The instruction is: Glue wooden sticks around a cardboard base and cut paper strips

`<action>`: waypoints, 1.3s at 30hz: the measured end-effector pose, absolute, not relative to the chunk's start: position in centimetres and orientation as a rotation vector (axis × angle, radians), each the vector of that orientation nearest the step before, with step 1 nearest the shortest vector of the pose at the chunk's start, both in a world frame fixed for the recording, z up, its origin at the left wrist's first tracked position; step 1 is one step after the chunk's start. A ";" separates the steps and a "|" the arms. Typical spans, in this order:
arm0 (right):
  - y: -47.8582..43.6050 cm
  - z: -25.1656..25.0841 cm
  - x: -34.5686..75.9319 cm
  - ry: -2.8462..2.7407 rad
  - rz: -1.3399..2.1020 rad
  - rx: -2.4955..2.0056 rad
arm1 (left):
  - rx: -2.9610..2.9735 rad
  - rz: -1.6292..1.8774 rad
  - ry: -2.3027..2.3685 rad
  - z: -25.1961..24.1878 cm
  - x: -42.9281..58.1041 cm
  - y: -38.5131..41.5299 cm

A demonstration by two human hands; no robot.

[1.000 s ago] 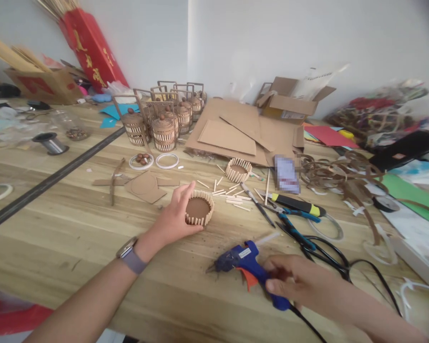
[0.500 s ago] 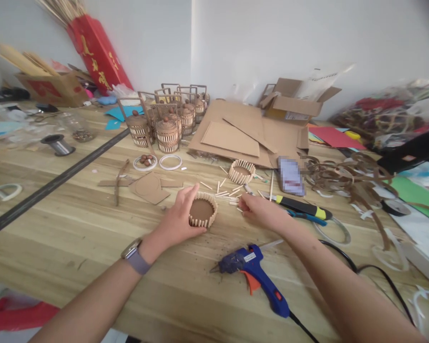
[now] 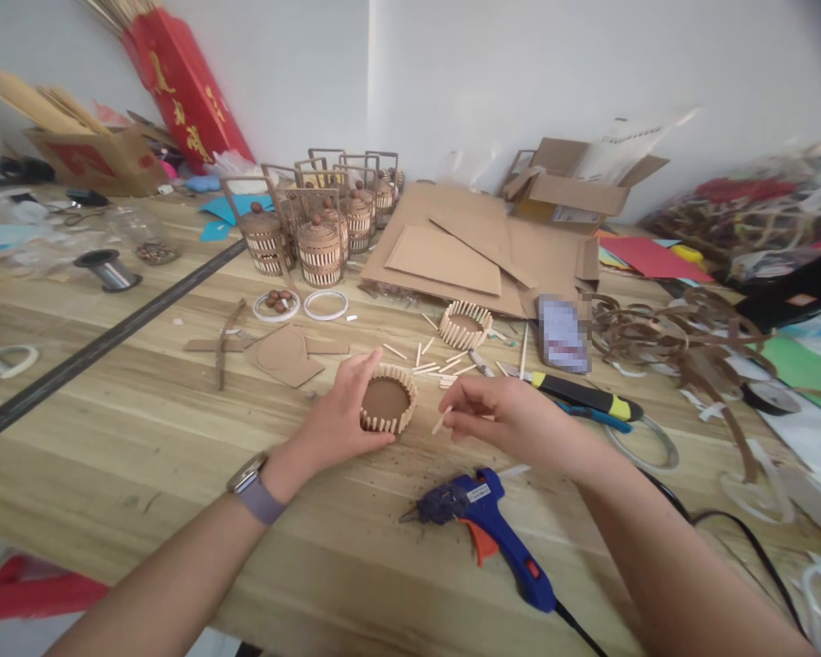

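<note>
My left hand (image 3: 346, 411) is curled round the left side of a small round basket (image 3: 405, 418), thumb near the front and fingers behind. The basket has a brown cardboard base ringed with short upright wooden sticks. Just to its right, my right hand (image 3: 483, 411) pinches one short wooden stick (image 3: 441, 420) between thumb and fingers. Behind the hands, several loose sticks (image 3: 424, 368) lie scattered beside a second stick-ringed basket (image 3: 465, 326). A blue glue gun (image 3: 483, 511) rests on its side in front of my right hand.
A yellow-and-black utility knife (image 3: 585, 394) and blue-handled pliers (image 3: 602, 418) lie right of my right hand. Finished lidded baskets (image 3: 319, 251) with handles stand at the back, beside cardboard sheets (image 3: 444, 260). Brown strips (image 3: 649, 338) tangle at right. The glue gun's cable (image 3: 581, 630) runs off the front.
My right hand has drawn back from the loose sticks toward the basket, now with one stick in its fingertips. My left hand keeps its hold on the basket.
</note>
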State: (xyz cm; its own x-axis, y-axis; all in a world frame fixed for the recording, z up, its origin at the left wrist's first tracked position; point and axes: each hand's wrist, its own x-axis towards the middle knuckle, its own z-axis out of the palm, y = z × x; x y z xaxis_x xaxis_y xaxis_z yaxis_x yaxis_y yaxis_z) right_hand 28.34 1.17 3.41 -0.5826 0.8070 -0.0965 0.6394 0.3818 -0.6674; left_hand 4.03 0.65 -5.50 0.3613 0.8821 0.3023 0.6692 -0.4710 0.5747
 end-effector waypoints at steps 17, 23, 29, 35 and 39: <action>2.8 2.3 24.7 -2.726 0.576 -0.921 | 2.230 0.837 1.331 -5.2 4.1 0.7; 2.9 1.9 24.3 -2.773 0.521 -0.929 | 2.210 0.837 1.327 -5.2 4.1 0.6; 2.3 1.6 24.0 -2.864 0.333 -1.031 | 2.220 0.837 1.322 -5.2 4.1 0.6; 2.3 0.9 23.7 -2.924 0.092 -0.969 | 2.209 0.854 1.305 -5.2 4.1 0.7; 2.4 0.5 23.6 -2.937 0.022 -0.959 | 2.235 0.859 1.299 -5.2 4.0 0.6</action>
State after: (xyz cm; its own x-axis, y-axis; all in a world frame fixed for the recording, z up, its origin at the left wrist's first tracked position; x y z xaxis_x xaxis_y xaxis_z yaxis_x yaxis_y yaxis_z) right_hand 23.59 2.36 0.49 -0.8062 0.5899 0.0452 0.5891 0.8075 -0.0299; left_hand 4.03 0.64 -5.25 0.3740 0.8769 0.3020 0.6210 -0.4786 0.6207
